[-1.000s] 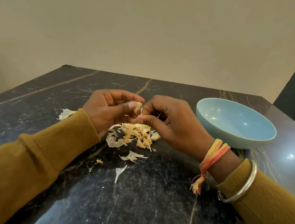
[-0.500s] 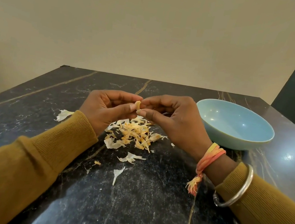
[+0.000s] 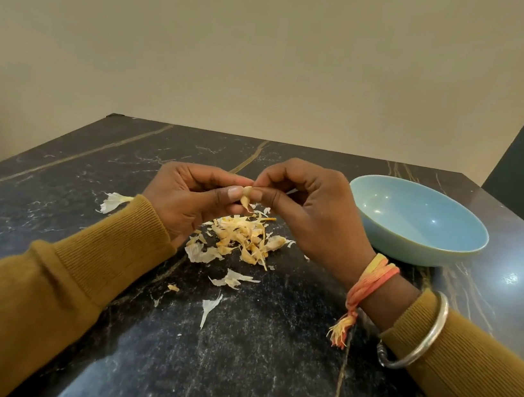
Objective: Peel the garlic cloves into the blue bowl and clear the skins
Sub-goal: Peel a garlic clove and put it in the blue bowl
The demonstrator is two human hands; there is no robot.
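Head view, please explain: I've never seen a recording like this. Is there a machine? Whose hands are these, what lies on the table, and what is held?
No machine here. A person wears a camera on the head, looking forward and down, so you see their own arms. The left hand and right hand meet above a dark marble table. The fingers of both pinch one small garlic clove, and a strip of skin hangs from it. Under it lies a pile of skins, with loose flakes around. The blue bowl stands to the right; no cloves show in it.
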